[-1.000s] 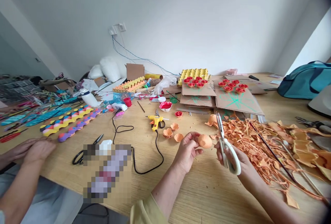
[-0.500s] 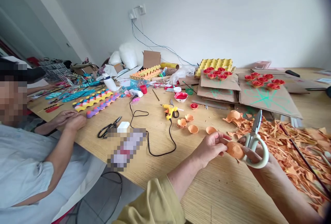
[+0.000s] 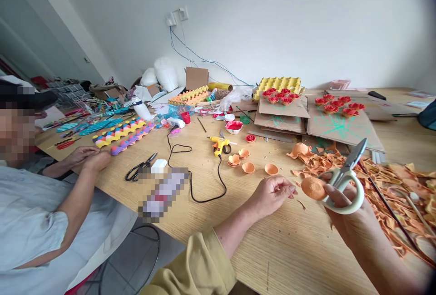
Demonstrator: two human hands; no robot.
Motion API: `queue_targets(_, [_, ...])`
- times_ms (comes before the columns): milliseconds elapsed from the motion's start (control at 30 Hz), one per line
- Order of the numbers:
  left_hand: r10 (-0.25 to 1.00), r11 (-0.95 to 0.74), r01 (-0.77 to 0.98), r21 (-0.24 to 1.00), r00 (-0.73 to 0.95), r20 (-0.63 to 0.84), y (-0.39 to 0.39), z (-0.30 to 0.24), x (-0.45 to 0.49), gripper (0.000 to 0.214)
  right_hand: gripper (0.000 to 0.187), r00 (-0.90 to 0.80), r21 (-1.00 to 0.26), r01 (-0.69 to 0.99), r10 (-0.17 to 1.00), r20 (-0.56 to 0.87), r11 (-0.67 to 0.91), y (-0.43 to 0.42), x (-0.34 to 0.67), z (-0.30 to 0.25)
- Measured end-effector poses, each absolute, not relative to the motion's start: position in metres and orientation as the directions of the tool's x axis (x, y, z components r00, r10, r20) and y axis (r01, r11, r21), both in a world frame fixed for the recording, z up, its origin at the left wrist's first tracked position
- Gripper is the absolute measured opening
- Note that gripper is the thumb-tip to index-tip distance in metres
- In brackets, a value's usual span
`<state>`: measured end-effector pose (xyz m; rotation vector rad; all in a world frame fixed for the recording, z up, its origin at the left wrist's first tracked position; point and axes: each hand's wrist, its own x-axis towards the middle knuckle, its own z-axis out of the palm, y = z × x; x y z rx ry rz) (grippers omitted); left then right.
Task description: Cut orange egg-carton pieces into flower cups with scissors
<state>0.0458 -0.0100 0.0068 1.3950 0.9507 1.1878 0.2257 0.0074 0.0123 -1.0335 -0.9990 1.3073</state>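
My right hand (image 3: pixel 347 208) is closed through the pale handles of the scissors (image 3: pixel 347 174), whose blades point up and to the right. An orange paper cup (image 3: pixel 313 187) sits against this hand's fingertips, just left of the handles. My left hand (image 3: pixel 272 193) rests low over the wooden table (image 3: pixel 286 249) a short gap left of the cup, fingers curled together with nothing visible in them. Three loose orange cups (image 3: pixel 248 167) lie just beyond it.
A heap of orange paper scraps (image 3: pixel 384 181) and thin sticks lies right. A yellow glue gun (image 3: pixel 218 143) with a black cord, black scissors (image 3: pixel 139 168), red paper flowers on cardboard (image 3: pixel 340 125) and egg trays lie beyond. Another person sits at left, hands (image 3: pixel 88 156) on the table.
The orange cup has gone from my left hand's fingers to my right hand beside the scissors. The blades now tilt right. The view swung left, bringing the seated person in.
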Motion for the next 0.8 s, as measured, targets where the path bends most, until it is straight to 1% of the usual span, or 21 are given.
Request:
queue_targets(67, [0.95,-0.23,-0.026,0.973,0.212,0.23,-0.011,0.008,0.044,0.028,0.045,0.029,-0.964,-0.265,1.0,-0.01,-0.002,0.006,0.224,0.015])
queue_targets(100, [0.944,-0.242,-0.01,0.97,0.228,0.238,-0.012,0.008,0.044,0.027,0.046,0.033,-0.963,-0.27,0.999,-0.012,-0.003,0.005,0.223,0.016])
queue_targets(133, [0.941,-0.237,0.006,0.972,0.251,0.228,-0.012,0.008,0.044,0.029,0.047,0.037,-0.962,-0.272,0.999,-0.016,-0.006,0.004,0.223,0.017])
queue_targets(200, [0.941,-0.186,0.002,0.983,0.287,0.178,-0.012,0.006,0.046,0.043,0.047,0.037,-0.961,-0.275,0.999,-0.023,-0.012,0.002,0.222,0.019])
queue_targets(233, [0.942,-0.162,-0.017,0.987,0.296,0.159,-0.012,0.005,0.047,0.044,0.046,0.03,-0.96,-0.278,0.999,-0.021,-0.012,0.001,0.222,0.019])
queue_targets(333, [0.952,-0.141,-0.064,0.988,0.265,0.153,-0.01,0.001,0.049,0.035,0.043,0.013,-0.957,-0.29,1.0,-0.007,-0.003,0.0,0.222,0.02])
queue_targets(367, [0.955,-0.128,-0.054,0.99,0.264,0.138,-0.009,0.0,0.048,0.036,0.042,0.01,-0.957,-0.291,1.0,-0.004,-0.001,-0.001,0.223,0.02])
queue_targets(467, [0.962,-0.067,-0.022,0.998,0.263,0.07,-0.008,-0.001,0.047,0.047,0.042,-0.002,-0.959,-0.283,1.0,-0.002,-0.002,-0.001,0.223,0.021])
queue_targets(533, [0.959,-0.075,-0.066,0.995,0.267,0.09,-0.008,0.001,0.046,0.045,0.044,-0.003,-0.961,-0.276,1.0,0.001,0.0,-0.002,0.223,0.022])
queue_targets(633, [0.95,-0.167,-0.103,0.981,0.249,0.188,-0.009,0.004,0.045,0.04,0.044,0.008,-0.965,-0.263,1.0,0.011,0.013,-0.003,0.224,0.024])
queue_targets(667, [0.952,-0.17,-0.095,0.981,0.24,0.189,-0.009,0.005,0.046,0.042,0.044,0.012,-0.966,-0.259,1.0,0.016,0.018,-0.003,0.224,0.025])
queue_targets(733, [0.96,-0.12,-0.092,0.988,0.243,0.139,-0.01,0.005,0.046,0.052,0.044,0.022,-0.967,-0.255,0.999,0.025,0.03,-0.004,0.223,0.027])
queue_targets(800, [0.958,-0.087,-0.131,0.988,0.26,0.119,-0.01,0.005,0.047,0.049,0.044,0.029,-0.966,-0.255,0.999,0.026,0.033,-0.004,0.222,0.029])
